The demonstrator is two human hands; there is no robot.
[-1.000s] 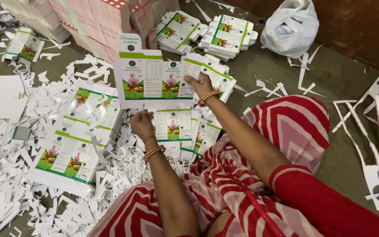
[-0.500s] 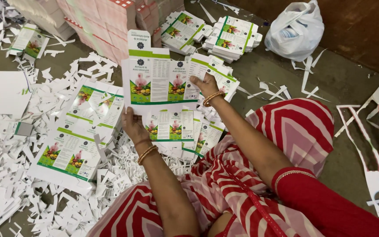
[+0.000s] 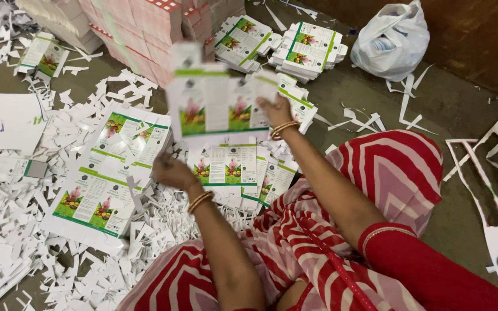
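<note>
Brown floor (image 3: 445, 109) is lying littered with white paper offcuts (image 3: 12, 230), thickest at the left. Near left, a stack of flat printed white-and-green carton sheets (image 3: 96, 196) is resting on the scraps. Left hand (image 3: 171, 171) is hovering just right of that stack, fingers curled loosely, holding nothing I can see. Beneath and between the hands, more printed sheets (image 3: 226, 167) are fanning out on the floor. Right hand (image 3: 275, 109) is pinching the right edge of a blurred white-and-green printed carton sheet (image 3: 214, 106), lifted off the floor, tilted upright. Far centre, pink-and-white carton piles (image 3: 145, 29) are standing; bundles of cartons (image 3: 309, 52) are lying beyond. Far right, a white plastic bag (image 3: 390, 40) is sitting.
</note>
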